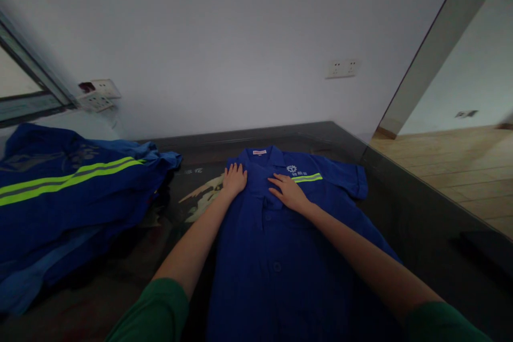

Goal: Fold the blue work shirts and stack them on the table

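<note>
A blue short-sleeved work shirt lies front side up, its collar toward the wall. It has buttons down the front, a white gear logo and a yellow-green reflective stripe on the chest. My left hand rests flat on the shoulder at the shirt's left edge, fingers stretched toward the collar. On the chest just below the collar lies my right hand, its fingers spread on the cloth. One sleeve reaches out to the right; the sleeve on the left side is not visible beyond my hand.
A heap of blue garments with a reflective stripe sits on the left of the dark glossy table. A dark flat object is at the right edge. Wall sockets are behind the table, and wooden floor shows at right.
</note>
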The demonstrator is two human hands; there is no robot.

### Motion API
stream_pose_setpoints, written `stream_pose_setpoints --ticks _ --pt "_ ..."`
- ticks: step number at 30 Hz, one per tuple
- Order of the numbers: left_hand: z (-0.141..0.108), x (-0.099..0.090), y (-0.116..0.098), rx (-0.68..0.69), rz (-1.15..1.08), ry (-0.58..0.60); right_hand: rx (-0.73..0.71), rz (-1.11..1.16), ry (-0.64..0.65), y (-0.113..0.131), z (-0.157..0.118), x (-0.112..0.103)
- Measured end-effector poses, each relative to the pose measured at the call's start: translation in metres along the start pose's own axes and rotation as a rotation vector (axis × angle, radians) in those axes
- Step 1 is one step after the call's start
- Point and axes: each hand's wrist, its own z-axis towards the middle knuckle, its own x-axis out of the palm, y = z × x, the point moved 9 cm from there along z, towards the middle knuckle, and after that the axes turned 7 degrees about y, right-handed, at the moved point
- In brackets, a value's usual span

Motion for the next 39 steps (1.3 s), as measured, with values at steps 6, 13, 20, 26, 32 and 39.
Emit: stream_pose_setpoints --ticks 6,13,20,26,32,39 --pt "0.0 -0.002 0.037 -0.108 -0.03 0.055 -0.004 -0.037 0.009 0.0 -0.008 0.0" --pt "-0.004 -0.023 0.036 -0.142 0.084 -0.111 -0.086 -0.033 -0.021 0.011 -0.01 -0.005" --pt "0.01 -0.008 -0.001 0.021 -0.051 -0.008 -0.211 -0.029 -0.015 0.025 -0.012 -0.008" --pt "0.009 0.005 0.013 -0.052 -0.102 0.06 -0.21 -0.054 0.046 0.026 -0.013 -0.004" --pt "0.01 0.001 0.026 -0.12 -0.11 0.082 -0.234 -0.049 0.058 0.029 -0.015 -0.004" --pt "0.01 -0.003 0.045 -0.222 -0.086 0.027 -0.244 -0.042 0.081 0.032 -0.016 -0.004"
